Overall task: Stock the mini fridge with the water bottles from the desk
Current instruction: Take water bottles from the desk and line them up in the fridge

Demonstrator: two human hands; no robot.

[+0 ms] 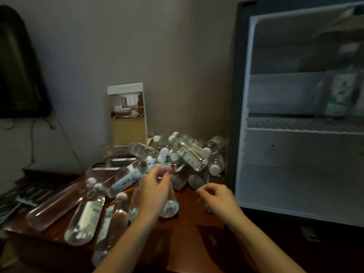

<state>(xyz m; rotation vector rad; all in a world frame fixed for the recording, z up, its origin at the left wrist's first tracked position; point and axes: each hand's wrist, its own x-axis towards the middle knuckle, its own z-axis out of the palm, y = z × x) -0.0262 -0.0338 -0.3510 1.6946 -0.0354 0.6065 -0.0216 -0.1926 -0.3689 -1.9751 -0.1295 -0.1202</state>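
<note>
Several clear water bottles with white caps lie in a heap point(189, 154) at the back of the dark wooden desk point(189, 233), and more lie flat on the left point(84, 217). My left hand point(155, 190) hovers over one bottle point(170, 206) whose base points toward me. Its fingers curl near that bottle's upper end, and whether they grip it is hidden. My right hand point(216, 198) hangs above the desk with loosely curled fingers and holds nothing. The mini fridge point(295, 174) stands open on the right, with one bottle point(338, 93) on its upper shelf.
A standing calendar card point(128, 115) leans on the wall behind the heap. A dark screen point(19, 75) with hanging cables sits at the upper left. A tray with small items point(21, 200) lies at the desk's left edge. The fridge's black frame point(234, 115) borders the heap.
</note>
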